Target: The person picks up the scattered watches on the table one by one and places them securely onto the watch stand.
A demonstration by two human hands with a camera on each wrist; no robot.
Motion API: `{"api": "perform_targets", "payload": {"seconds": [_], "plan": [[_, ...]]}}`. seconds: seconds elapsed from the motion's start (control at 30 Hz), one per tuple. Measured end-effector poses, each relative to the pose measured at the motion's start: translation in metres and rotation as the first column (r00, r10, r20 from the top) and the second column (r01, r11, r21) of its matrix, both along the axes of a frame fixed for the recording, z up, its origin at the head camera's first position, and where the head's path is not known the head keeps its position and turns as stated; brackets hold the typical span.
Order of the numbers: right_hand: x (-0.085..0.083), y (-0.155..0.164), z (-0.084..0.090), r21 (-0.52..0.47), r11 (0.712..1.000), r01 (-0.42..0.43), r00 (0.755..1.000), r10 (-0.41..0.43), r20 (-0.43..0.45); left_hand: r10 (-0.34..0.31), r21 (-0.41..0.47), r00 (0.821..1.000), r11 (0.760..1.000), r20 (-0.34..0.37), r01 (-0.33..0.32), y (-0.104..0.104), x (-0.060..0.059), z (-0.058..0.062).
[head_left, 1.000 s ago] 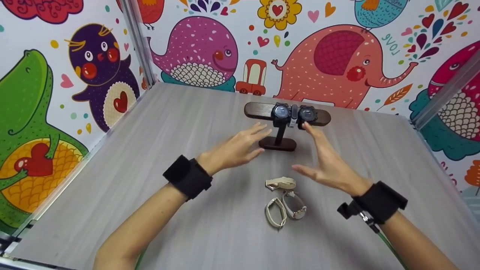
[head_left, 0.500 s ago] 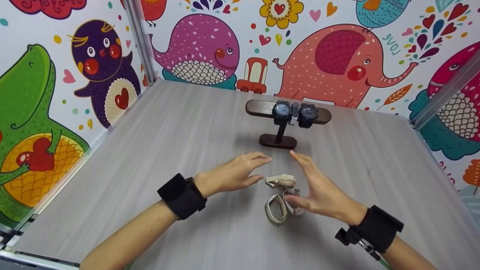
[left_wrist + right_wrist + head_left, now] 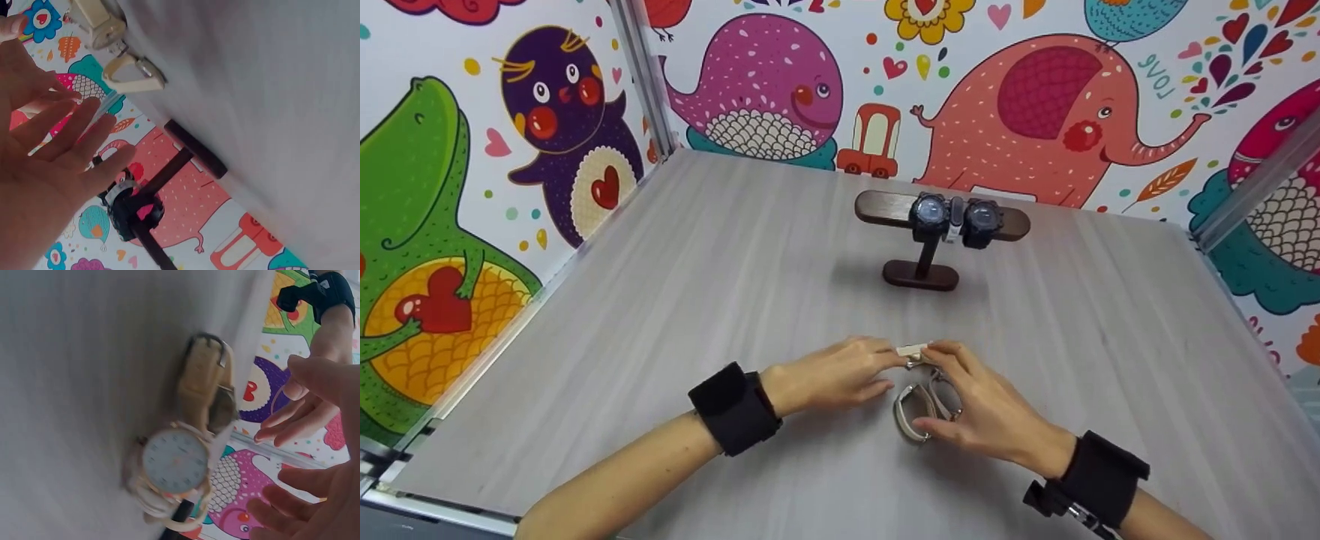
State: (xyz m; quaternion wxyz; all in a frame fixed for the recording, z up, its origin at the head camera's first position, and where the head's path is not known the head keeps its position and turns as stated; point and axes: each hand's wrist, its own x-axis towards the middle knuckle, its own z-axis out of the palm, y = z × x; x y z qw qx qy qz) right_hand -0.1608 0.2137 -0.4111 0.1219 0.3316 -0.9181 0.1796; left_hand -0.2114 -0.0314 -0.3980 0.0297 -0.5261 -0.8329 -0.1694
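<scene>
Near the front middle of the grey wood-grain bench (image 3: 675, 285) lie three pale watches in a small cluster, and both hands are down on them. Farthest from the person is a beige-strapped watch (image 3: 913, 350), and the fingertips of the left hand (image 3: 829, 379) and the right hand (image 3: 986, 412) meet at it; it looks as if both pinch it between thumb and forefinger, though the fingers hide most of the strap, so I cannot tell how firm the hold is. Just nearer the person, touching one another, sit a cream-strapped watch (image 3: 907, 416) with its band looped, and a white-dial watch (image 3: 943, 394) that lies partly under the right hand's fingers. From the right wrist view the white-dial watch (image 3: 174, 464) shows its round pale face and gold-toned case, with the tan strap and buckle of another watch (image 3: 202, 377) just beyond it. From the left wrist view the left hand's fingers (image 3: 84, 129) are spread and nearly straight.

Both wrists wear black bands. Well behind the cluster, towards the back of the bench, stands a dark wooden T-shaped watch stand (image 3: 922, 274), upright on its oval foot. Two black round-faced watches (image 3: 930, 214) (image 3: 982, 217) are strapped side by side on its crossbar, with a narrow pale band between them. Cartoon-animal wall panels (image 3: 1035, 105) enclose the bench on the back and both sides.
</scene>
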Motion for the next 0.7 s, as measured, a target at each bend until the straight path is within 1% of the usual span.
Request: {"api": "perform_targets", "payload": {"seconds": [0.17, 0.33, 0.43, 0.53, 0.7], "plan": [[0.003, -0.004, -0.008, 0.028, 0.999, 0.025, 1.0, -0.025, 0.01, -0.01, -0.077, 0.999, 0.997, -0.036, 0.007, 0.004, 0.002, -0.008], [0.004, -0.008, -0.011, 0.055, 0.997, 0.054, 0.999, -0.054, -0.009, 0.019, -0.139, 1.0, 0.99, -0.009, -0.02, 0.006, 0.004, -0.014], [0.004, -0.011, -0.012, 0.069, 0.995, 0.073, 0.997, -0.072, -0.017, 0.036, -0.161, 0.999, 0.986, 0.004, -0.035, 0.007, 0.005, -0.018], [0.005, -0.016, -0.013, 0.08, 0.994, 0.076, 0.997, -0.076, -0.009, 0.037, -0.176, 0.999, 0.984, -0.007, -0.038, 0.008, 0.007, -0.021], [0.005, -0.025, -0.014, 0.08, 0.993, 0.092, 0.995, -0.094, 0.024, 0.044, -0.174, 0.999, 0.984, -0.027, -0.048, 0.009, 0.01, -0.024]]}}
